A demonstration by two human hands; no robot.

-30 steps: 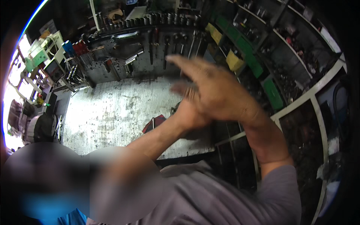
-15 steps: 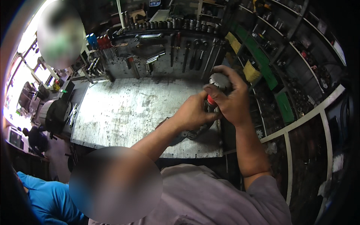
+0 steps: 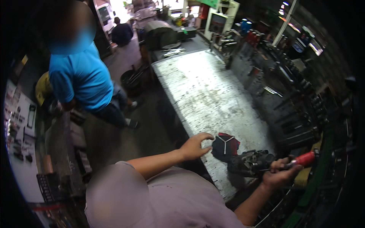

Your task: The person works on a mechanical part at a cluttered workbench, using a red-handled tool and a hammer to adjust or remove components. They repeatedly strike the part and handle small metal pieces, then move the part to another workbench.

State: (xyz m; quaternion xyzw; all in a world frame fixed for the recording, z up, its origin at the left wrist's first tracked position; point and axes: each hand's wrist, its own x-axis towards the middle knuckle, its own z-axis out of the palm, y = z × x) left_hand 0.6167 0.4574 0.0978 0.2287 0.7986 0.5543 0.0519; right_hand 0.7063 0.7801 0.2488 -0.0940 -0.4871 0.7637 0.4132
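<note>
In my right hand (image 3: pixel 279 173), at the right end of the bench, is a red-handled tool (image 3: pixel 305 159). Its thin metal shaft runs through my closed fingers and its exact kind is unclear. Just left of that hand lies a dark, greasy metal machine part (image 3: pixel 247 162); whether the tool touches it I cannot tell. My left hand (image 3: pixel 195 146) is over the bench's near edge, thumb and fingers apart, holding nothing. Beside its fingertips a Y-shaped wrench (image 3: pixel 226 143) lies on a dark cloth (image 3: pixel 219 152) with red edges.
The worn pale workbench (image 3: pixel 213 95) stretches away to a bench grinder (image 3: pixel 161 32). Wrenches and sockets line the tool board (image 3: pixel 273 81) on the right. A person in a blue shirt (image 3: pixel 81 76) stands to the left; another person (image 3: pixel 122 32) is farther back.
My view has swung left. My hands, together around the red tool earlier, are now apart: the right keeps the tool, the left has moved near the Y-shaped wrench. Cloth and wrench now show.
</note>
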